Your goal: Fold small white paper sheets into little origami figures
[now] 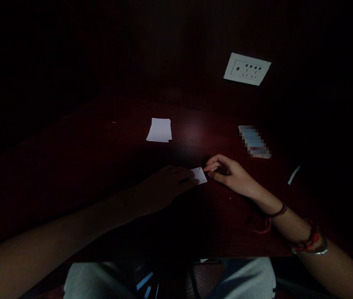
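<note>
Nearest are two knees [101, 282] in pale jeans, one on each side, with three light strips [145, 280] in the dark between them. Above runs one dark red table [223, 220]. Two bare hands are over it. The left hand [176, 180], wearing one ring [181, 175], lies low with its fingers nearly straight, fingertips and thumb on one small folded paper [201, 176] — whether it pinches or only presses, I cannot tell. That paper lies on the table between the hands, creases showing on its face. The right hand [226, 172] is half open, fingers curled and thumb apart, nothing seen between them; its fingertips are at the paper's right edge, contact unclear. At least two bands [280, 209] circle the right forearm. Farther right lies one thin white strip [294, 175], then one phone [254, 141], its screen blurred. Beyond the left hand is one pile of white sheets [159, 130] — at least two, edges slightly offset. Farthest is one socket plate [247, 69] on the dark wall [176, 54].
</note>
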Motion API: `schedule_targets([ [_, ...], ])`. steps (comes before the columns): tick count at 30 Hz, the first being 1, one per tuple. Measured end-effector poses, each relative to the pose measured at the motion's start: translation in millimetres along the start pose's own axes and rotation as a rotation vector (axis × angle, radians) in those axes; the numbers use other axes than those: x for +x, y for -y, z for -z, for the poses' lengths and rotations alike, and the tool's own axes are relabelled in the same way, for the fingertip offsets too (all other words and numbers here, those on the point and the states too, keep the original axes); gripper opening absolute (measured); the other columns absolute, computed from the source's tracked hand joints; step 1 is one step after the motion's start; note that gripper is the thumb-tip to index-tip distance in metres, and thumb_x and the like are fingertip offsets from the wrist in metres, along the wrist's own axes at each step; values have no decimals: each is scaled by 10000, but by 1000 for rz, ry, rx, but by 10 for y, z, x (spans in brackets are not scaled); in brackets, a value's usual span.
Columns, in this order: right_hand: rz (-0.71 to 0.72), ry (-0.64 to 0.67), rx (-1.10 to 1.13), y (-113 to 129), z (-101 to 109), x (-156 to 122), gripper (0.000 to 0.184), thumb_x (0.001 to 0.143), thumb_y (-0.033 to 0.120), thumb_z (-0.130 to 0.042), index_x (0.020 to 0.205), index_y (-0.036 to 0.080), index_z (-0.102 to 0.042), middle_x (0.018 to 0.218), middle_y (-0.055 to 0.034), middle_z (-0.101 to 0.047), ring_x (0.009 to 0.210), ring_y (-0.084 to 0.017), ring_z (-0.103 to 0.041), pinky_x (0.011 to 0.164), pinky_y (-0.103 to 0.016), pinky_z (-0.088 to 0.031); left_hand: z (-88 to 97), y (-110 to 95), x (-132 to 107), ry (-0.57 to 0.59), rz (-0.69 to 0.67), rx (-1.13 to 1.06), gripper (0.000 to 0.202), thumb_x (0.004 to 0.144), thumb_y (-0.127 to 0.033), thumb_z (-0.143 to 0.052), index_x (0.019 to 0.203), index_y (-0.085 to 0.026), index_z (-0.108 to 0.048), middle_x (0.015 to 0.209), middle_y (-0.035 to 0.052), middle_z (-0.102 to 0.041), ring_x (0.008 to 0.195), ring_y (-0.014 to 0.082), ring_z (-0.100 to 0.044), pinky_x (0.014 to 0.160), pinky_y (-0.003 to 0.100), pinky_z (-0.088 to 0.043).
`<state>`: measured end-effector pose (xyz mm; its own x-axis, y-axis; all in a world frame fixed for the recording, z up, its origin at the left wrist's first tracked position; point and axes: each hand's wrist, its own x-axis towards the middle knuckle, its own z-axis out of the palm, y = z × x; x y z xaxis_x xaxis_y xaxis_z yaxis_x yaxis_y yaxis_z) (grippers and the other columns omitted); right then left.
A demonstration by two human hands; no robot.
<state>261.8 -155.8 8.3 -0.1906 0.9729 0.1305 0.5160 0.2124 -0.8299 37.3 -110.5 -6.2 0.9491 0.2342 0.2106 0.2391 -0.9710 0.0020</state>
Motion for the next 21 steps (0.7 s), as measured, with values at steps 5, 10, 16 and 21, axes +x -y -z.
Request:
schedule_targets([
  [5,-61,-23,212,50,-40,36,265,640,136,-589,879,166,-477,802,-24,-585,733,-107,-539,718,-278,-439,0,14,19,-5,-25,-13,462,810,-103,-434,1236,-276,-382,1232,52,-434,1134,228,-367,896,377,-304],
  [10,-25,-27,266,51,-79,69,301,621,132,-604,881,163,-456,743,0,-551,679,-92,-527,660,-254,-440,33,24,40,29,-27,-46,498,797,-87,-432,1245,-295,-365,1255,51,-417,1141,225,-371,902,385,-312],
  [16,170,-43,-39,15,-60,20,269,688,106,-538,936,173,-458,729,12,-569,661,-88,-525,621,-225,-419,69,53,51,21,-61,-104,561,751,-10,-411,1227,-306,-394,1276,32,-393,1151,205,-359,932,370,-304],
  [21,363,39,-281,64,21,-43,283,718,53,-483,974,168,-447,767,8,-568,717,-92,-529,681,-224,-417,92,55,41,38,-70,-109,592,748,10,-386,1249,-306,-361,1300,16,-369,1168,202,-333,950,383,-289],
])
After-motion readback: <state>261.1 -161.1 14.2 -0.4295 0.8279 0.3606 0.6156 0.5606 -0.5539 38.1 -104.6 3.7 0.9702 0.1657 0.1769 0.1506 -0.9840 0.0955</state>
